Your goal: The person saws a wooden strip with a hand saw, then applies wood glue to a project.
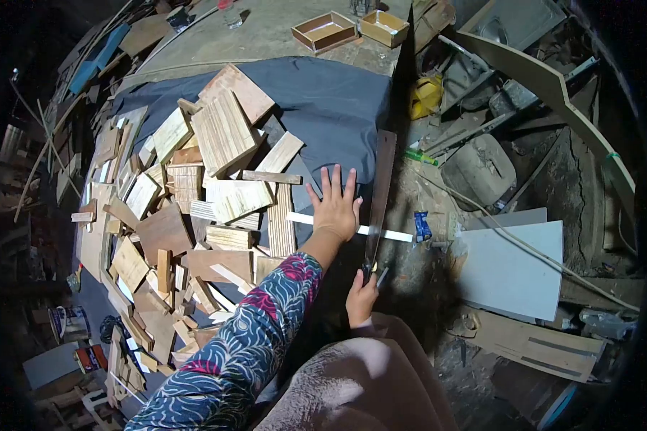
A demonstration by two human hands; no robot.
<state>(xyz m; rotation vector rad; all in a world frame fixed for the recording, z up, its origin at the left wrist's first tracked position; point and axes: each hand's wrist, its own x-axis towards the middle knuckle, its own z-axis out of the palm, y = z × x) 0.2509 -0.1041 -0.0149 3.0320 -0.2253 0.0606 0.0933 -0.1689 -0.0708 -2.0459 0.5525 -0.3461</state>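
Observation:
My left hand [334, 210] lies with its fingers spread over a thin white strip [388, 233] at the edge of the dark cloth [331, 93]. The strip sticks out on both sides of the hand. Just to the right, a hand saw [382, 190] points away from me, its long blade crossing the strip. Low on the saw, my right hand [362, 298] is closed around the handle. Left of my hands, a pile of wood offcuts [226, 133] covers much of the cloth.
Two small wooden boxes [325, 32] stand at the far edge of the table. On the floor at the right are a white panel [514, 266], a yellow object [427, 97], a grey container [479, 170] and a blue packet [422, 225]. A long curved board leans further right.

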